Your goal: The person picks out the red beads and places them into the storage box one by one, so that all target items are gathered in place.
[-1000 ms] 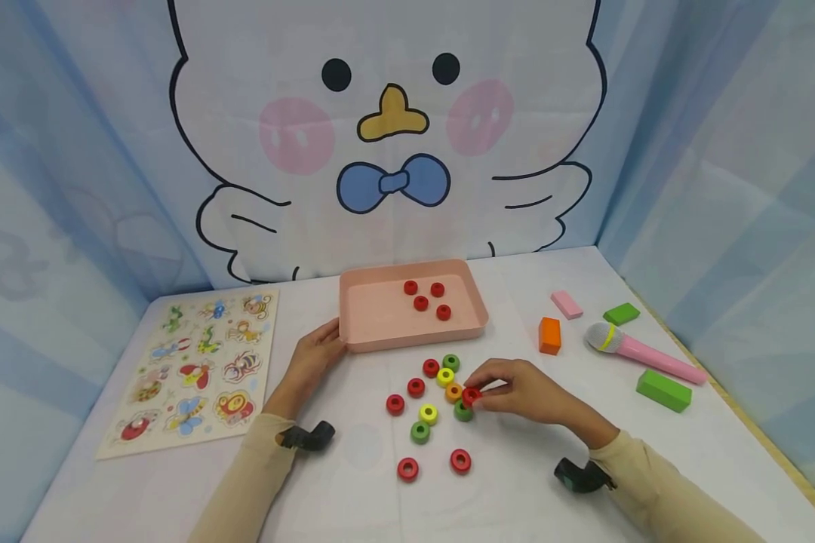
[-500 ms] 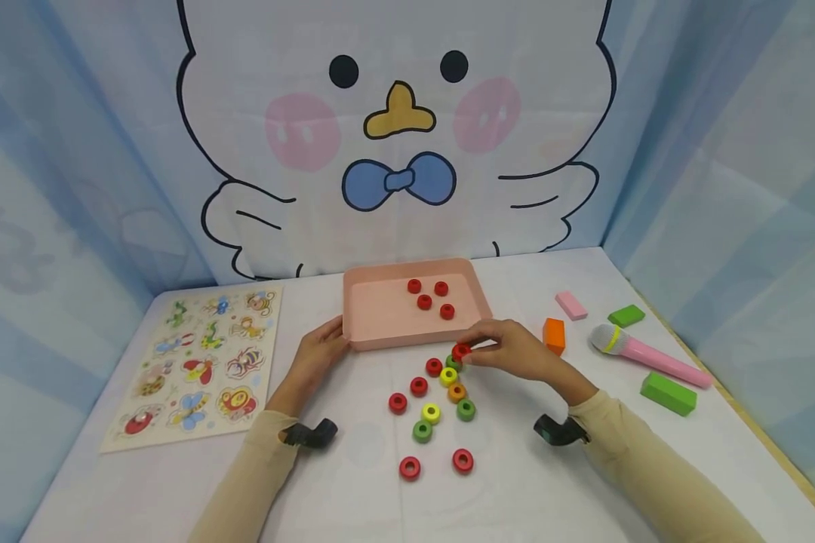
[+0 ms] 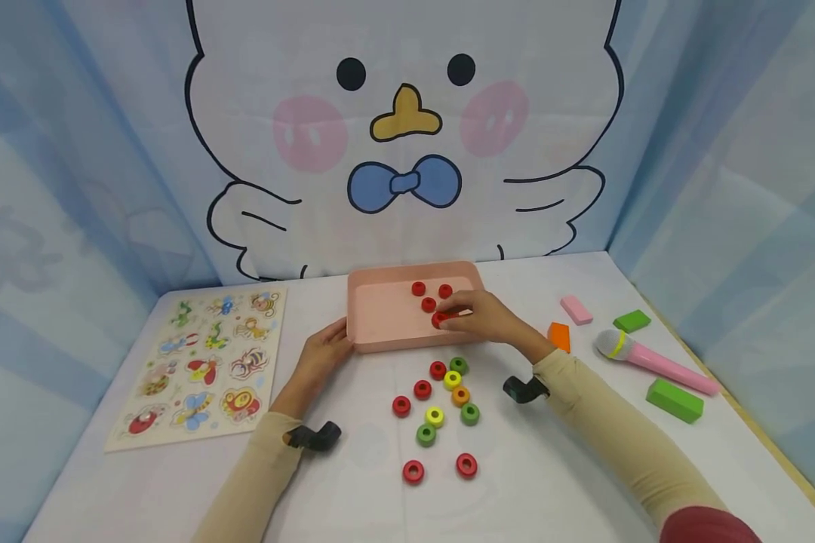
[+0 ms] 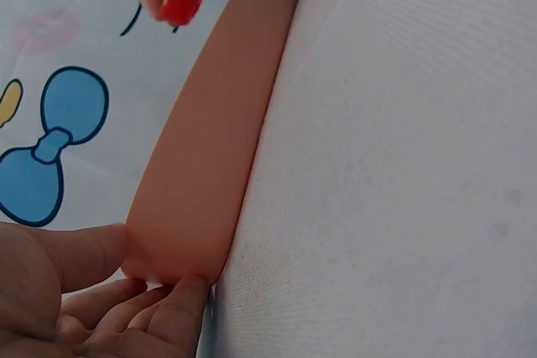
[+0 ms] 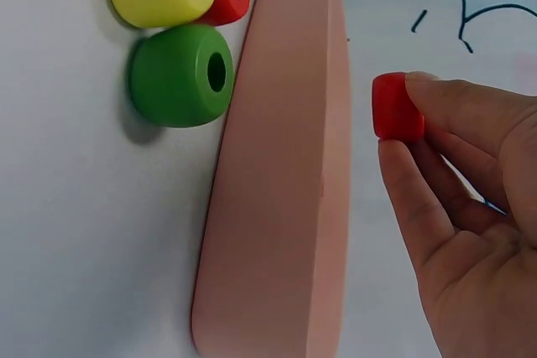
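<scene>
My right hand (image 3: 482, 317) pinches a red bead (image 5: 398, 108) between thumb and fingers, above the front right part of the pink tray (image 3: 383, 309). Three red beads in the tray show, one of them a red bead (image 3: 418, 288) towards the back; the hand covers some of the tray. At the tray's left front corner, my left hand (image 3: 322, 358) holds the outside, thumb at the rim and fingers curled at the base. In front of the tray lie several beads, including a green bead (image 3: 458, 366), a yellow bead (image 3: 435, 416) and an orange bead (image 3: 460, 396).
An insect picture board (image 3: 204, 369) lies at the left. To the right are a pink toy microphone (image 3: 659, 363), a green block (image 3: 675, 400), a smaller green block (image 3: 632, 320), an orange block (image 3: 559, 337) and a pink block (image 3: 576, 309). A cartoon curtain hangs behind.
My right hand has carried the red bead from among the beads on the table, forward over the front rim to above the tray. My left hand has stayed at the tray's corner.
</scene>
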Action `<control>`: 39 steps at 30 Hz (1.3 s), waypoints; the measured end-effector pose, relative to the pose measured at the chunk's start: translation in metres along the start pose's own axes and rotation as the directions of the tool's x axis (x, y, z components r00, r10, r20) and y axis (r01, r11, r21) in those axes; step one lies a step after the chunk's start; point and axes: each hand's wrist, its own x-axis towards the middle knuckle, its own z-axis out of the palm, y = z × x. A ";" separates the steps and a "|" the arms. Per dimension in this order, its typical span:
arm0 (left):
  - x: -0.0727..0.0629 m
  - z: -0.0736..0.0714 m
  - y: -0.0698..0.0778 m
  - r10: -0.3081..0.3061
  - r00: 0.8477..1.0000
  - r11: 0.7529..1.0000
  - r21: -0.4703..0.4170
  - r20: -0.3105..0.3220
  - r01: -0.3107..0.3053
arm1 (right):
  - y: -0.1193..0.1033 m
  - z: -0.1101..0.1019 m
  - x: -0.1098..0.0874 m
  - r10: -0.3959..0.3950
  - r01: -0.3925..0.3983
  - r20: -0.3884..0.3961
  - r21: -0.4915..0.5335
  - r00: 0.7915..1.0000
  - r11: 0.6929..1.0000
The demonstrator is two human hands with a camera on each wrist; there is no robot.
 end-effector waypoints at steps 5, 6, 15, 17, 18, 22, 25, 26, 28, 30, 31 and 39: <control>-0.001 0.000 0.002 -0.010 1.000 1.000 0.004 -0.008 0.010 | 0.005 0.008 0.025 -0.038 0.038 -0.008 -0.031 0.999 0.999; -0.001 0.000 0.002 -0.010 1.000 1.000 0.007 -0.007 0.010 | 0.006 0.009 0.028 -0.035 0.035 -0.005 -0.027 0.999 0.999; -0.002 -0.001 0.002 -0.027 1.000 1.000 0.002 -0.005 0.027 | 0.011 0.023 0.049 0.046 -0.044 0.037 -0.055 0.998 0.998; -0.002 0.000 0.003 -0.031 0.999 1.000 0.003 -0.007 0.031 | 0.011 0.026 0.051 0.075 -0.073 0.045 -0.059 0.996 0.996; -0.002 0.000 0.003 -0.028 1.000 1.000 0.004 -0.006 0.028 | 0.012 0.027 0.052 0.093 -0.090 0.047 -0.059 0.995 0.994; -0.003 0.000 0.004 -0.019 1.000 1.000 0.002 -0.004 0.019 | 0.011 0.030 0.055 0.148 -0.143 0.061 -0.076 0.987 0.987; -0.002 0.000 0.004 -0.007 1.000 1.000 -0.004 0.000 0.007 | 0.011 0.031 0.056 0.161 -0.155 0.069 -0.080 0.985 0.985; -0.002 0.001 0.003 -0.007 1.000 1.000 -0.007 0.001 0.007 | 0.011 0.031 0.055 0.164 -0.158 0.070 -0.079 0.984 0.984; -0.003 0.001 0.003 -0.006 1.000 1.000 -0.001 0.005 0.006 | 0.011 0.032 0.055 0.169 -0.164 0.071 -0.075 0.983 0.984; -0.003 0.001 0.004 -0.006 1.000 1.000 0.000 0.007 0.006 | 0.011 0.032 0.055 0.172 -0.167 0.070 -0.075 0.983 0.983; -0.003 0.001 0.004 -0.008 1.000 1.000 0.003 0.007 0.008 | 0.011 0.032 0.055 0.173 -0.167 0.069 -0.076 0.983 0.983; -0.004 0.000 0.005 -0.031 1.000 0.999 0.021 0.001 0.031 | 0.012 0.035 0.055 0.166 -0.161 0.072 -0.070 0.984 0.984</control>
